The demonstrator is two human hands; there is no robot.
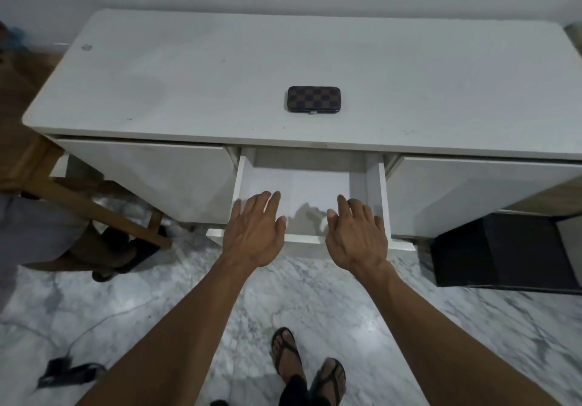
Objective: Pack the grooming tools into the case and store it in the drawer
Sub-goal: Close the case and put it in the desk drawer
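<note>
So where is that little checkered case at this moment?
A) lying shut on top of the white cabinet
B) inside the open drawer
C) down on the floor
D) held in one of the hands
A: the case lies closed on the cabinet top, behind the open drawer, and both the left hand and right hand hold nothing.

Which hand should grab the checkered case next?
Probably the right hand. The case lies shut on the tabletop, slightly nearer that side. Both hands are open and empty over the open drawer, so the left hand could too.
</note>
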